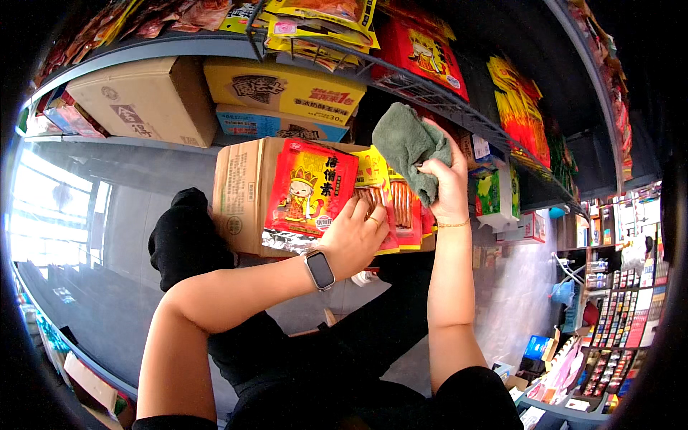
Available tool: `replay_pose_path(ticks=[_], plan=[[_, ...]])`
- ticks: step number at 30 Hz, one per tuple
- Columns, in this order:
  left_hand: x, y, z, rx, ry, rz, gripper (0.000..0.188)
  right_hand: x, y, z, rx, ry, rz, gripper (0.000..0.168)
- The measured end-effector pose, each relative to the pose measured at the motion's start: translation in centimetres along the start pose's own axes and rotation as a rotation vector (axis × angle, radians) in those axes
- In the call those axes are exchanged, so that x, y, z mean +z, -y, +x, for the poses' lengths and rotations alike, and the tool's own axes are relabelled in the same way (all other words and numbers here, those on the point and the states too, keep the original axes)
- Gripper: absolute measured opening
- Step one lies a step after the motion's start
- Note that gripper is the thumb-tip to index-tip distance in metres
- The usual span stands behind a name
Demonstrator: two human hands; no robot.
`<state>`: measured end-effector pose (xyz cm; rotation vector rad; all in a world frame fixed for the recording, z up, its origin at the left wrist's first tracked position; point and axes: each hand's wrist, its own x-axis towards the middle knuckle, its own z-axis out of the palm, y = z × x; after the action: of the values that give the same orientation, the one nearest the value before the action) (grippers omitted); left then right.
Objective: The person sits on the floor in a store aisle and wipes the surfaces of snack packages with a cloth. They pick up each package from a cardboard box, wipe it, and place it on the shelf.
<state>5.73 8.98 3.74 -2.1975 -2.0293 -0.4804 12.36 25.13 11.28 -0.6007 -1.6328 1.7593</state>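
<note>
A folded green cloth (400, 142) is gripped in my right hand (452, 185), its thumb pressed across the fabric. My left hand (352, 236) lies on several snack packets, its bent fingers at the edge of a large red and yellow packet (312, 183) with a cartoon figure. Whether those fingers pinch a packet cannot be told. Beside it, red and yellow packets with clear windows (402, 201) show brown strips inside. All of these packets rest on a cardboard carton (235, 196) in front of me, between my knees.
Behind the carton, a yellow box (285, 88), a blue box (282, 126) and a brown carton (145, 99) fill the lower shelf. A wire-fronted shelf edge (419, 94) with snack packets overhangs my right hand. Stocked shelves (618, 312) stand at far right.
</note>
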Motion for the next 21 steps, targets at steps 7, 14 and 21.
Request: replay_pose_path(ticks=[7, 14, 21], plan=[[-2.0, 0.8, -0.8, 0.03, -0.076, -0.203, 0.01, -0.7, -0.1, -0.9, 0.005, -0.098, 0.101, 0.057], [-7.4, 4.4, -0.4, -0.426, -0.206, -0.596, 0.007, -1.1, -0.2, -1.6, -0.054, -0.259, 0.271, 0.057], [-7.1, 5.0, 0.7, -0.636, -0.43, -2.091, 0.028, 1.1, -3.0, -2.4, -0.397, -0.212, -0.3, 0.052]])
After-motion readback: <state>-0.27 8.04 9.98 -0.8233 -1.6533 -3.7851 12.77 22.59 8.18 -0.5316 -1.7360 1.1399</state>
